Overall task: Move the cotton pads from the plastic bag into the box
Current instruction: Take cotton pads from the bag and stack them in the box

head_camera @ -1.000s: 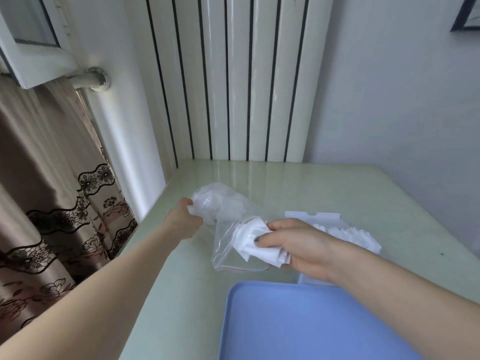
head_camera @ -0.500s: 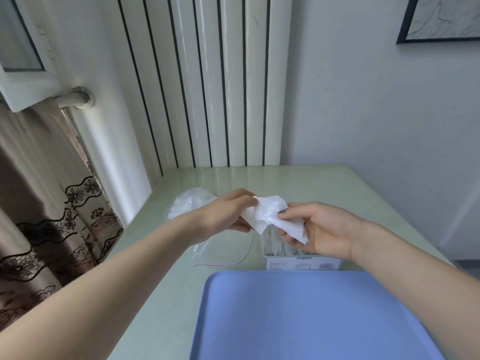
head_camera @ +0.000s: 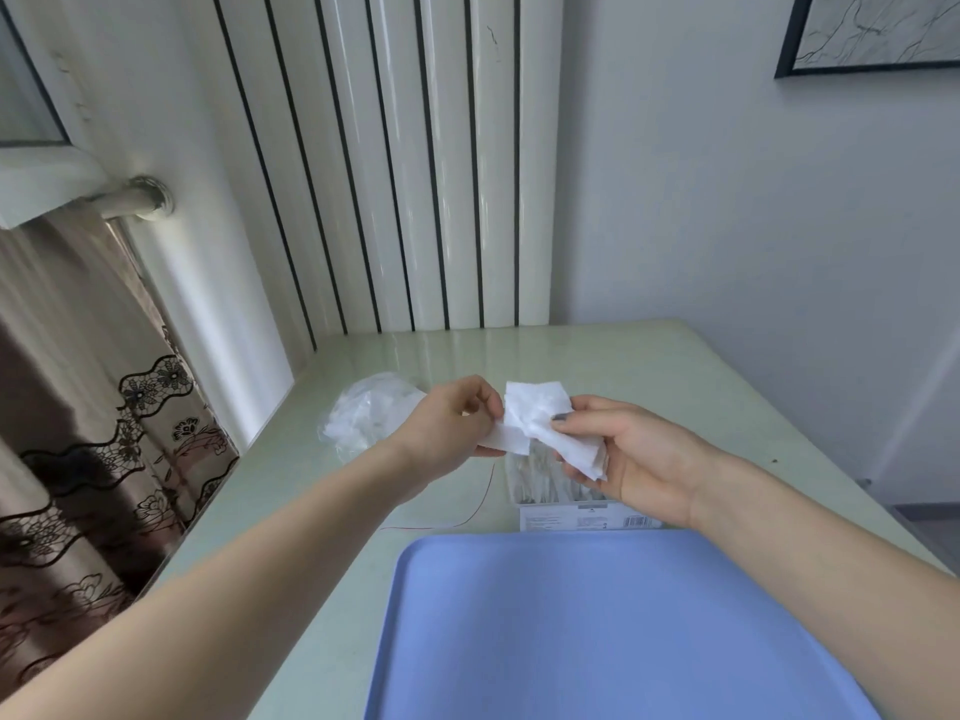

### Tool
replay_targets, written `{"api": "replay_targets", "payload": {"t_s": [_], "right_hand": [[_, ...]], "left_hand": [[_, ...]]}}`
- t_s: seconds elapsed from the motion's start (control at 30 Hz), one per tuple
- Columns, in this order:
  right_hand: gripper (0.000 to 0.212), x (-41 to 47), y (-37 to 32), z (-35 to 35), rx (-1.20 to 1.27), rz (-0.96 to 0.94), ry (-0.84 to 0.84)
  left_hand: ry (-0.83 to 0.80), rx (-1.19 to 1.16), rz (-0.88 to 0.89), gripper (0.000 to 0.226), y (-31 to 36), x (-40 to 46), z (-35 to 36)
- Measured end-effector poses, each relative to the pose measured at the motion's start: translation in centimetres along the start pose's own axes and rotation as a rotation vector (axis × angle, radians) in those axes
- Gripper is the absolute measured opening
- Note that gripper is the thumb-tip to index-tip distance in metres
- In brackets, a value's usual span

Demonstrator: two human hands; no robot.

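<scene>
Both your left hand (head_camera: 451,426) and right hand (head_camera: 631,462) now pinch the cotton pads (head_camera: 545,426) at mid-frame, lifted clear of the plastic bag (head_camera: 366,418) and poised above the box (head_camera: 566,498), so dropping them in likely follows.

No wording can be read anywhere in the head view. The box (head_camera: 582,514), standing on the surface (head_camera: 649,366) just beyond the blue tray (head_camera: 597,626), carries a white label with lines of small print and a barcode on its near face, all too blurred to make out.
</scene>
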State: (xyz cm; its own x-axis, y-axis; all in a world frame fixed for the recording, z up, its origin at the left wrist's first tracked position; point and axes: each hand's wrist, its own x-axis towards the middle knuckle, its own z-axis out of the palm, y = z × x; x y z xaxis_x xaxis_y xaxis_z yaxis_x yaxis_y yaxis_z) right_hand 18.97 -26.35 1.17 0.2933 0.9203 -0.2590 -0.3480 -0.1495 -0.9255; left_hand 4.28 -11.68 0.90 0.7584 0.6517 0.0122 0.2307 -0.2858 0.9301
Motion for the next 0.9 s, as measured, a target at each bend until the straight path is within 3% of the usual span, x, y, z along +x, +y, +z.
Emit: {"api": "replay_targets", "payload": {"t_s": [0.2, 0.37, 0.63, 0.77, 0.9], "right_hand": [[0.029, 0.7, 1.1, 0.7, -0.064, -0.002, 0.019], [0.024, 0.8, 1.5, 0.1, -0.125, 0.0, 0.008], [0.033, -0.7, -0.3, -1.6, -0.343, -0.005, 0.1], [0.028, -1.1, -2.5, -1.6, -0.277, -0.163, 0.096], [0.022, 0.0, -1.4, 0.3, -0.326, -0.2, 0.154]], "left_hand": [[-0.015, -0.408, -0.169, 0.027, 1.1, 0.0, 0.8], [0.017, -0.185, -0.072, 0.015, 0.1, 0.4, 0.9], [0.064, -0.066, 0.001, 0.011, -0.3, 0.8, 1.3], [0.01, -0.005, 0.072, 0.012, -0.2, 0.6, 1.2], [-0.084, -0.056, 0.118, 0.016, 0.1, 0.5, 2.2]]}}
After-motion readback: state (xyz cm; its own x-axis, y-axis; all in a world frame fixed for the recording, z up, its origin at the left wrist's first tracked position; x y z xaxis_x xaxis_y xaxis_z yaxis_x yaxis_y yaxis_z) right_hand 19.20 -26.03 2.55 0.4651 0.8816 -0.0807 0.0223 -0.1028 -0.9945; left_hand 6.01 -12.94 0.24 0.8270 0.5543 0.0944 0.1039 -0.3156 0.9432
